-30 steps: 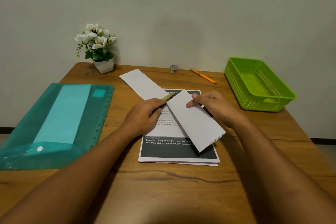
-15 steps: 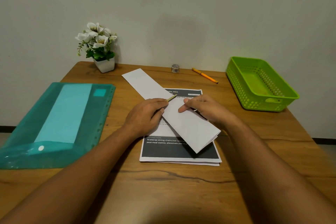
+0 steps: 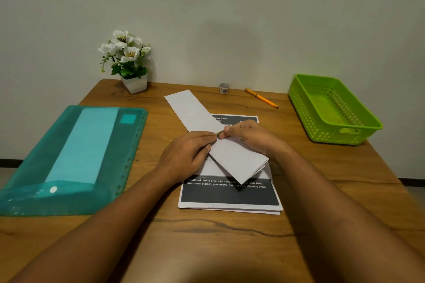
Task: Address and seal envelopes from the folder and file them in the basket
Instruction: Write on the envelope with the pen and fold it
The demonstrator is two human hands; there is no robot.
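- Desk (image 3: 207,236): wood. Both forearms reach in from the near edge.
- Printed sheets (image 3: 230,195): small stack at the desk's centre, with a dark band of white text at the near end.
- Envelope (image 3: 236,158): long and white, lying diagonally across the sheets from far-left to near-right. Layered edges show at its near end.
- Left hand (image 3: 184,156): on the envelope's left edge, fingers curled round a pen (image 3: 219,133). Only the olive tip shows past the thumb.
- Right hand (image 3: 253,140): resting on the envelope, fingers curled, fingertips meeting the pen tip. Can't tell whether they pinch it or just touch.
- Folder (image 3: 125,149): teal and translucent, flat on the left of the desk, well apart from the hands. A pale rectangle shows through it.
- Basket (image 3: 303,108): green plastic with perforated walls, at the right edge of the desk.
- Orange pen (image 3: 261,98): lying loose near the far edge, between the envelope's far end and the basket.
- Tape roll (image 3: 224,88): just left of the orange pen, by the wall.
- Flower pot (image 3: 134,84): white, with white flowers, at the far-left corner.
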